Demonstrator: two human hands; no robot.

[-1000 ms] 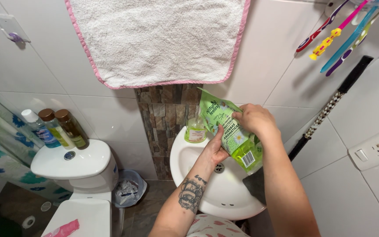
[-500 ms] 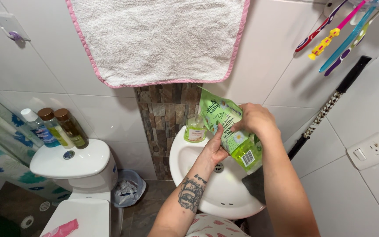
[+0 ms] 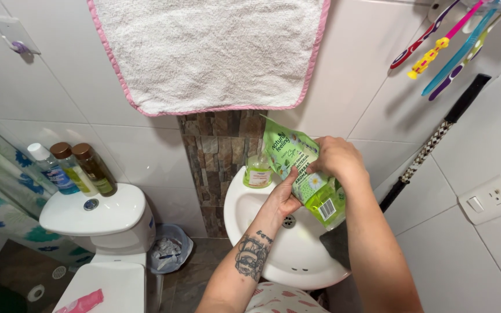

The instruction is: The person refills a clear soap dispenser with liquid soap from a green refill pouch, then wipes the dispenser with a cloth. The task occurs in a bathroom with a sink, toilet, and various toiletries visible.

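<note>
A green soap refill pouch (image 3: 301, 174) is held tilted over the white sink (image 3: 297, 255). My left hand (image 3: 284, 196) grips the pouch from below on its left side. My right hand (image 3: 336, 159) clasps its upper right edge. Just behind the pouch, a small green soap bottle (image 3: 258, 172) stands on the sink's back rim, its top hidden by the pouch corner.
A white towel with pink trim (image 3: 210, 52) hangs above. Toothbrushes (image 3: 447, 46) hang at top right, and a patterned stick (image 3: 430, 145) leans on the wall. Three bottles (image 3: 73, 168) stand on the toilet tank (image 3: 97, 217). A bin (image 3: 169, 249) sits between toilet and sink.
My right hand has slid slightly down along the pouch's edge; otherwise nothing has visibly moved.
</note>
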